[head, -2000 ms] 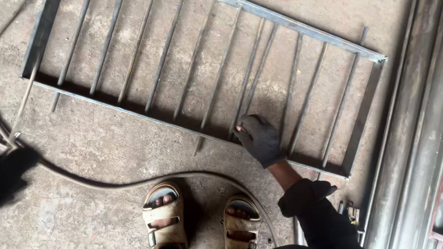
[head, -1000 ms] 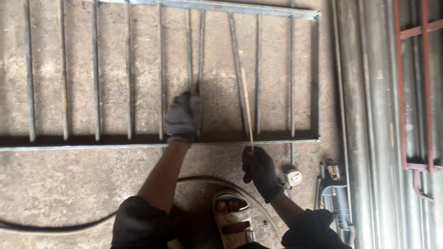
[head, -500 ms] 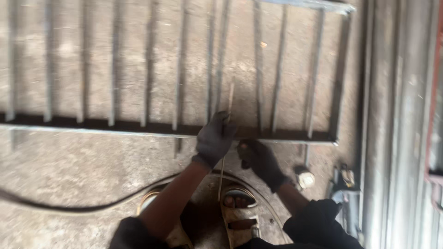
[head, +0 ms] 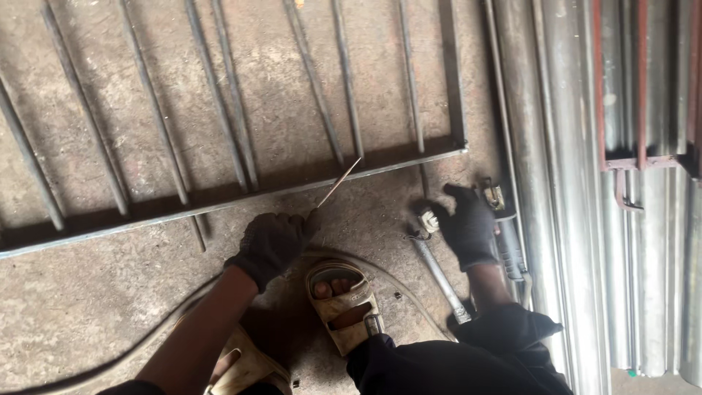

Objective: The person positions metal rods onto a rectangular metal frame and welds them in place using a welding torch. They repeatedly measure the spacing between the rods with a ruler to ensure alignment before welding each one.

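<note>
Gloves of dark fabric are worn on both hands. The left hand (head: 272,241), at lower centre of the frame, is closed on a thin straight metal rod (head: 338,183); its grip is clamped on the rod's lower end, and the rod is seen slanting up and to the right, its tip reaching the lower rail of the grey steel grille of parallel bars (head: 234,196). The grille is laid flat on the rough concrete floor (head: 88,292) and fills the upper half of the frame.

The right hand (head: 468,223), at centre right, is held with fingers spread apart, resting over a long grey metal hand tool (head: 439,274) lying on the floor; whether the tool is gripped cannot be told. Galvanised steel pipes (head: 570,146) are stacked along the right edge. A tan sandal (head: 344,307) is noted at lower centre, with a dark cable (head: 131,351) curving across the floor at lower left.
</note>
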